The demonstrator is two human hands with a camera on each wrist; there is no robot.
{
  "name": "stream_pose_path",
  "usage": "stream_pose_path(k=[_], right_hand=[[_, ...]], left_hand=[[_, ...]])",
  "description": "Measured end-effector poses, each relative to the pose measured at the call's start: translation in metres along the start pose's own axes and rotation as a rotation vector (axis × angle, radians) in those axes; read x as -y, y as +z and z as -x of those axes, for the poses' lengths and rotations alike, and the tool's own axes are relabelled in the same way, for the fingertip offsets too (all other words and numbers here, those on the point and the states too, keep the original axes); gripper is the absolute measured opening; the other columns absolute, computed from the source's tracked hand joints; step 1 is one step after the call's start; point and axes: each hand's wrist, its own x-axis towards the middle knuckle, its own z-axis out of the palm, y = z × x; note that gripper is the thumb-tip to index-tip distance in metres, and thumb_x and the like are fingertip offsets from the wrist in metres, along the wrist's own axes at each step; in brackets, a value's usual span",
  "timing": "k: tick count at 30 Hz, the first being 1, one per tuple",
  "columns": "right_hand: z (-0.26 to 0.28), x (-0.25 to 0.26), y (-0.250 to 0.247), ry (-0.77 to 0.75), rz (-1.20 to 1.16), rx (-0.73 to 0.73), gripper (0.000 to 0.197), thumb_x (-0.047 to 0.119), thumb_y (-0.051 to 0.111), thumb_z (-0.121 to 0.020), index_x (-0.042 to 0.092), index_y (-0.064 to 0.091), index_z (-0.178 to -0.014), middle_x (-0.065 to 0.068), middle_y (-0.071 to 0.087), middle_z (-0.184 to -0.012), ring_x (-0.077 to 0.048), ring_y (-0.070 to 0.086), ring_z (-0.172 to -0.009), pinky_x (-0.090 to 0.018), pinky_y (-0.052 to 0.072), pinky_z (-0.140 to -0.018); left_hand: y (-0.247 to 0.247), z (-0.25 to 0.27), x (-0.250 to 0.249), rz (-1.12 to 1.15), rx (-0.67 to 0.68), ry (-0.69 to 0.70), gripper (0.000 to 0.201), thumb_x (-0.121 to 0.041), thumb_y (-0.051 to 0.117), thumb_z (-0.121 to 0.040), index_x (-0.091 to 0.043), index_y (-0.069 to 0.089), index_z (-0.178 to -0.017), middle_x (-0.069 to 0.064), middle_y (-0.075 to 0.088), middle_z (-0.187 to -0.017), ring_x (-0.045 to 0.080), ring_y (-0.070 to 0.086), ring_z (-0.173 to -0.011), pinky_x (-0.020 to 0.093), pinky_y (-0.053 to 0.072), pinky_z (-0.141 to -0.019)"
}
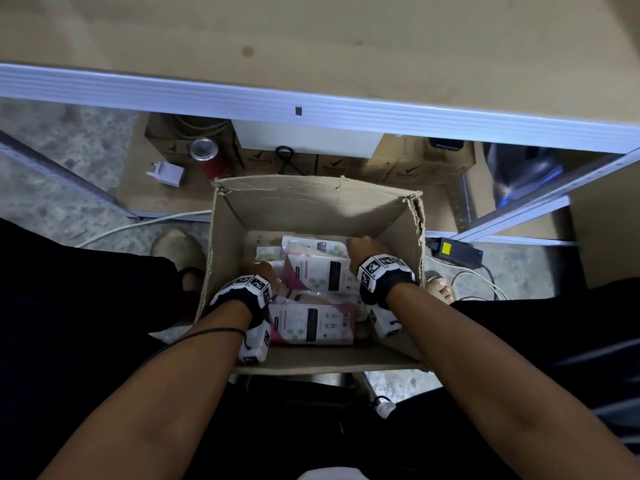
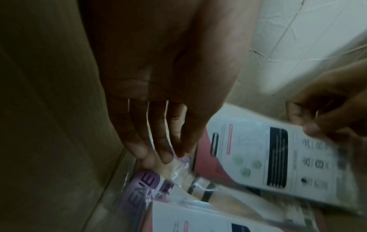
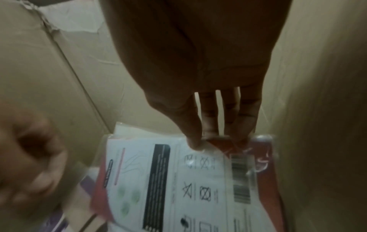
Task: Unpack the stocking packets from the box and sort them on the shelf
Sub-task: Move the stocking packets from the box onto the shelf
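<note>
An open cardboard box (image 1: 311, 202) stands on the floor between my feet, with several stocking packets in it. My right hand (image 1: 360, 247) (image 3: 208, 139) pinches the top edge of a pink-and-white packet (image 1: 322, 271) (image 3: 178, 180) (image 2: 268, 157), which sits tilted over the others. My left hand (image 1: 266, 271) (image 2: 168, 155) reaches down by the box's left wall. Its fingertips pinch the crinkled clear wrap of a purple packet (image 2: 139, 188). Another pink-and-white packet (image 1: 311, 322) lies flat nearer me. The shelf board (image 1: 311, 36) with its metal front edge (image 1: 311, 112) runs above the box.
On the low shelf behind the box are a red can (image 1: 211, 157), a white plug adapter (image 1: 166, 173), scissors (image 1: 287, 157) and brown cartons (image 1: 415, 168). A black power brick (image 1: 457, 252) with cables lies at the right. My feet (image 1: 176, 247) (image 1: 440, 285) flank the box.
</note>
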Motion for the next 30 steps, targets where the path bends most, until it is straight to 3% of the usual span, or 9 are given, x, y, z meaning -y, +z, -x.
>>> stream_pose_path(k=[4,7,12,16,23,26,30], right_hand=[[0.003,-0.004,-0.006,0.037,-0.069,-0.13,0.028,0.008,0.054,-0.092,0.01,0.056,-0.12,-0.018,0.061,-0.121,-0.038,0.056,-0.117,-0.043,0.05,-0.083],[0.009,-0.005,-0.01,0.053,-0.098,-0.193,0.023,0.005,0.053,-0.09,0.011,0.054,-0.113,-0.016,0.062,-0.118,-0.038,0.055,-0.115,-0.043,0.05,-0.079],[0.017,-0.005,-0.014,0.077,-0.124,-0.185,0.023,0.004,0.052,-0.09,0.011,0.053,-0.112,-0.016,0.061,-0.118,-0.038,0.055,-0.115,-0.042,0.049,-0.079],[0.021,-0.007,-0.015,0.069,-0.145,-0.159,0.021,0.005,0.05,-0.091,0.01,0.053,-0.111,-0.018,0.06,-0.118,-0.039,0.055,-0.114,-0.045,0.052,-0.084],[0.017,-0.007,-0.011,0.083,-0.177,-0.126,0.021,0.006,0.05,-0.09,0.013,0.054,-0.109,-0.017,0.06,-0.116,-0.039,0.056,-0.112,-0.045,0.052,-0.084],[0.014,-0.007,-0.009,0.084,-0.19,-0.127,0.02,0.008,0.052,-0.089,0.014,0.055,-0.108,-0.017,0.06,-0.115,-0.038,0.057,-0.11,-0.045,0.053,-0.083],[0.013,-0.007,-0.006,0.07,-0.202,-0.144,0.018,0.007,0.055,-0.088,0.015,0.055,-0.104,-0.015,0.061,-0.112,-0.037,0.058,-0.107,-0.043,0.054,-0.081]], left_hand=[[0.005,0.004,-0.006,-0.099,0.085,0.085,0.042,-0.019,0.059,-0.097,-0.003,0.057,-0.135,0.016,0.059,-0.137,0.03,0.06,-0.123,0.033,0.05,-0.101],[0.011,0.006,-0.017,-0.17,0.15,0.184,0.042,-0.027,0.067,-0.093,-0.001,0.064,-0.126,0.015,0.064,-0.131,0.029,0.061,-0.119,0.034,0.049,-0.102],[0.022,-0.001,-0.025,-0.266,0.254,0.28,0.05,-0.024,0.074,-0.088,-0.007,0.062,-0.133,0.014,0.06,-0.137,0.03,0.057,-0.126,0.041,0.047,-0.107],[0.031,-0.006,-0.024,-0.356,0.241,0.335,0.052,-0.022,0.077,-0.083,-0.007,0.063,-0.131,0.017,0.063,-0.132,0.031,0.063,-0.118,0.043,0.052,-0.1],[0.037,-0.012,-0.023,-0.438,0.229,0.368,0.04,-0.013,0.079,-0.078,-0.005,0.069,-0.115,0.018,0.068,-0.121,0.031,0.068,-0.108,0.046,0.057,-0.092],[0.042,-0.015,-0.019,-0.466,0.221,0.357,0.05,-0.015,0.078,-0.08,-0.007,0.062,-0.127,0.018,0.061,-0.133,0.036,0.062,-0.119,0.05,0.054,-0.095],[0.044,-0.02,-0.015,-0.485,0.255,0.309,0.078,-0.019,0.078,-0.082,-0.009,0.039,-0.149,0.018,0.039,-0.154,0.043,0.045,-0.136,0.056,0.047,-0.104]])
